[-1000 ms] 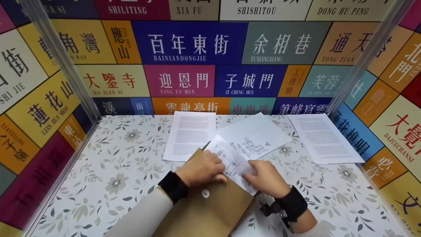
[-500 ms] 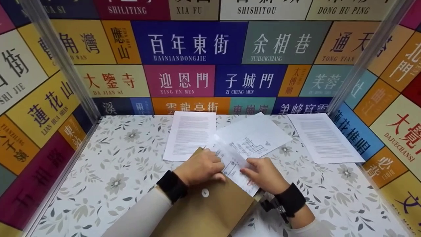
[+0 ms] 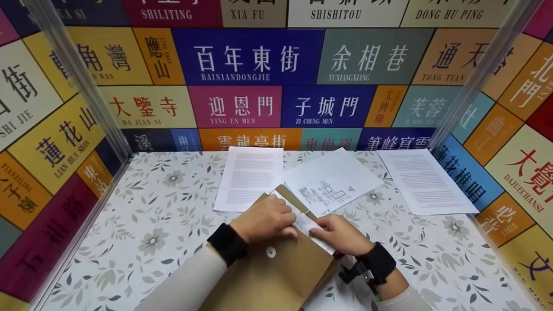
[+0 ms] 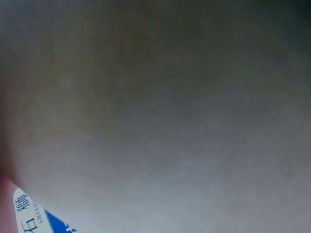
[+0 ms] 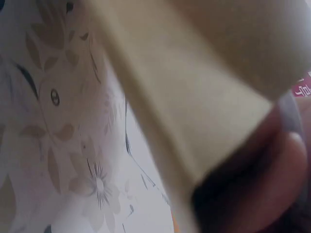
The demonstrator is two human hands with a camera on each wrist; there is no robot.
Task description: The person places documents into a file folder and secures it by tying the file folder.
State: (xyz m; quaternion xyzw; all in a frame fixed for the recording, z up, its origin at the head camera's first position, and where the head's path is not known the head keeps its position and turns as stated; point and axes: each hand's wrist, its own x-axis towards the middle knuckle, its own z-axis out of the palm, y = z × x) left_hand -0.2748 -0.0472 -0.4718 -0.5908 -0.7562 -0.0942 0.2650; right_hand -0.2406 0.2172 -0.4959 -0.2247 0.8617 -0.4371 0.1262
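Note:
A brown paper envelope with a white round button lies slanted at the front of the table. At its upper mouth my left hand grips the near edge, thumb lying over the front. White printed sheets show as a narrow strip in the opening, the rest hidden inside. My right hand pinches these sheets at the right part of the mouth. In the right wrist view the envelope's side stands spread, with fingers at its dark opening. A blurred surface fills most of the left wrist view.
Behind the envelope lie a text sheet, a tilted sheet with a line drawing, and another text sheet at right. Panels with large lettering enclose the flower-patterned table at the back and sides.
The printed sheets have slid down into the envelope, and my right hand has moved down and left with them. The envelope's far edge now shows behind them. My left hand has stayed nearly still.

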